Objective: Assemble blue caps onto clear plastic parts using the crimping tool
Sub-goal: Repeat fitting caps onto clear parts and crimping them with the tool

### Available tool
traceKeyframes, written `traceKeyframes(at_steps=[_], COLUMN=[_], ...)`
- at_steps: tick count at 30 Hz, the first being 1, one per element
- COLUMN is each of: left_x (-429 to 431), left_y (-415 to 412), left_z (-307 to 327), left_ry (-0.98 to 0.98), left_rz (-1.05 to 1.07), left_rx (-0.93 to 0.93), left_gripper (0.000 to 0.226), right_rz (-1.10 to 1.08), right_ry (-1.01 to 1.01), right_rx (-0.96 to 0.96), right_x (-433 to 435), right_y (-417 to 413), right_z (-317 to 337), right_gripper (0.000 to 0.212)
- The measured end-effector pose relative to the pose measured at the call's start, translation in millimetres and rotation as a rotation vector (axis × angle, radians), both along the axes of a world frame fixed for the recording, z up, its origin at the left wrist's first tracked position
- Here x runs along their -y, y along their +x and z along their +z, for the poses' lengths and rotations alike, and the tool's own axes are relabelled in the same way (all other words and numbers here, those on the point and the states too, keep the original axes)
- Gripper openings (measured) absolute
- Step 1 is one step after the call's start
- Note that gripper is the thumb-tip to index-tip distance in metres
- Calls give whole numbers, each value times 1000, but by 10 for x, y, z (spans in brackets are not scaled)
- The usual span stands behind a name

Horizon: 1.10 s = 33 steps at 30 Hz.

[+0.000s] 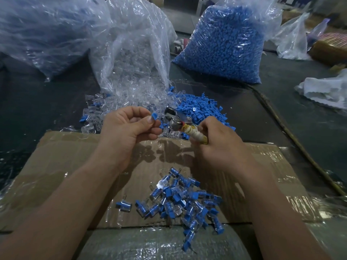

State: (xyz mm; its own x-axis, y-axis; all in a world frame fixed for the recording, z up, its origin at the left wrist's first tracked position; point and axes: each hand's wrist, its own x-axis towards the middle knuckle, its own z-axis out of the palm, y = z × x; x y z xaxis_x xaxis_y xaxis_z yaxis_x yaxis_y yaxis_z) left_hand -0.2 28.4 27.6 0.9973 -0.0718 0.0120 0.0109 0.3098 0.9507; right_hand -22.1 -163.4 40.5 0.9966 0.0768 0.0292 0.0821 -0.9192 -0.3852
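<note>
A large crumpled clear plastic sack (47,34) lies far left on the dark table (28,109). Beside it an open clear bag (131,53) spills small clear plastic parts (120,102) forward, likely so they stay within easy reach. The left hand (129,126) pinches a small blue plastic cap (154,116) between thumb and forefinger, lifted toward the tool; whether a clear part sits beneath it cannot be told. Just right, a metal crimping tool (174,119) with yellowish taped handles aims its head at the cap. The right hand (216,141) is clenched round those handles, seemingly ready to squeeze. Behind it lies a loose heap of blue caps (199,107), with a full bag of blue caps (225,44) beyond. Nearer the body, finished capped pieces (182,199) pile on a taped brown cardboard sheet (75,156)
</note>
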Motion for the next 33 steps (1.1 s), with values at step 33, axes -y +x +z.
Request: traceKeyframes(at_steps=[33], left_x=[135], left_y=[-117], left_z=[17], left_ry=[91], left_rz=[105], left_rx=[78], left_gripper=[15], right_rz=[74], right_ry=[135], right_rx=[-69], right_x=[-139], right_y=[-49], right_z=[14], right_gripper=[19])
